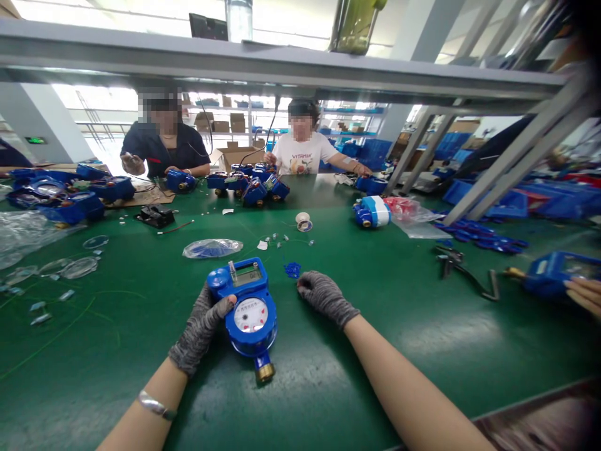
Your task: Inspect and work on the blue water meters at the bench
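Note:
In front of me a blue water meter (251, 313) with a white dial, a small display and a brass pipe end rests on the green table. My left hand (203, 319), in a grey fingerless glove, grips its left side with the thumb over the front. My right hand (326, 297), gloved the same way, lies on the table to the right of the meter, fingers curled together. Just left of those fingertips is a small pile of blue plastic bits (292, 270). Whatever the right fingertips may hold is hidden.
Several blue meters (253, 188) stand along the far side, where two people sit. A wire spool (303, 222), a wrapped meter (372, 212), a black hand tool (464, 272) and a clear bag (212, 248) lie around. At right, another person's hand (585, 294) touches a meter. A metal shelf (282, 66) crosses overhead.

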A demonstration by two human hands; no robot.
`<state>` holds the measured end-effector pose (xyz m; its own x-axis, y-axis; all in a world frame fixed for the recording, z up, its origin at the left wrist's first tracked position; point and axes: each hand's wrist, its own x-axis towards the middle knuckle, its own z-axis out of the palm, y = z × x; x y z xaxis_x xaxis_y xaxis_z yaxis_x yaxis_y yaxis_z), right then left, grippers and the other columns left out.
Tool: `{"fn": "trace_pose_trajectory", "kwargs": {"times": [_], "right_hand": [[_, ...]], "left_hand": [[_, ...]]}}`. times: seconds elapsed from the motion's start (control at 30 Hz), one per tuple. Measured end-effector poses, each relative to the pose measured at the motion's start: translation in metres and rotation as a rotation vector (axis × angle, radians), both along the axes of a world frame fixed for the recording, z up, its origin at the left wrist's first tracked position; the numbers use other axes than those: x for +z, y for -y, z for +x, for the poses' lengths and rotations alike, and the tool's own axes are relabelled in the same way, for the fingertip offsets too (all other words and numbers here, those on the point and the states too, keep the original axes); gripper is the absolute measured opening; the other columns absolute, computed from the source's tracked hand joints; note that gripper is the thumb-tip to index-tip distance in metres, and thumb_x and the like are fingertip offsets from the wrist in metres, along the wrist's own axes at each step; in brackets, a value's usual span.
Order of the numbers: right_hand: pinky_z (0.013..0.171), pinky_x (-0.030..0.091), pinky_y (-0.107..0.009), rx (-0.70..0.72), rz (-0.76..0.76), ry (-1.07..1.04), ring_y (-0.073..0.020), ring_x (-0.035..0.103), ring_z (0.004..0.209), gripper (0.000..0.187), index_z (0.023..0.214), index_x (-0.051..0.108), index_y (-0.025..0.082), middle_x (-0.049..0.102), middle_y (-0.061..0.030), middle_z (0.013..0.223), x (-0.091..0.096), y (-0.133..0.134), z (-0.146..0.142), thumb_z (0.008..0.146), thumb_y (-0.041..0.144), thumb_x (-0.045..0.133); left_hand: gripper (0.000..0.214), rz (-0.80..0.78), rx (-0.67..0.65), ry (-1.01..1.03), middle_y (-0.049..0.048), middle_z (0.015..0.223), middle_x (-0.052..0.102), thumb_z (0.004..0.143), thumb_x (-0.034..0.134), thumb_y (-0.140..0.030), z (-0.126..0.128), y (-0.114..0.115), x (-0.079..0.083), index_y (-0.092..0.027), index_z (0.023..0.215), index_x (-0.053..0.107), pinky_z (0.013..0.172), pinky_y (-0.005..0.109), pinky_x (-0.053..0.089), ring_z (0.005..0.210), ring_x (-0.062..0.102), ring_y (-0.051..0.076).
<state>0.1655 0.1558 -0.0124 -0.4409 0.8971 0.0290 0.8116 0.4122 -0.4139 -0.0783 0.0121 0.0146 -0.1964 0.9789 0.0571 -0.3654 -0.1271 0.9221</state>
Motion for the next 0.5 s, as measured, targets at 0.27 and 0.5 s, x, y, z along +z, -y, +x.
{"fn": "trace_pose_trajectory", "kwargs": {"times": [0.27,0.5], "right_hand": [[0.073,0.042,-0.028,-0.042,-0.024,-0.058,-0.0175,0.056,0.079,0.015,0.084,0.064,0.014,0.065,-0.0092,0.088,-0.005,-0.001,0.0,0.084,0.023,0.052],[0.074,0.046,-0.028,0.257,-0.021,-0.589,-0.016,0.058,0.082,0.017,0.089,0.062,0.018,0.064,-0.0038,0.089,0.053,0.046,-0.02,0.085,0.034,0.056]], "left_hand": [[0.061,0.029,0.012,0.012,0.0114,0.137,0.055,0.083,0.068,-0.039,-0.004,-0.002,-0.006,-0.025,0.139,0.046,0.108,0.048,0.039,0.126,0.049,0.034],[0.057,0.021,-0.005,0.088,0.0115,0.13,0.06,0.082,0.069,-0.041,0.001,0.0,0.003,-0.023,0.133,0.053,0.105,0.051,0.041,0.122,0.053,0.036]]}}
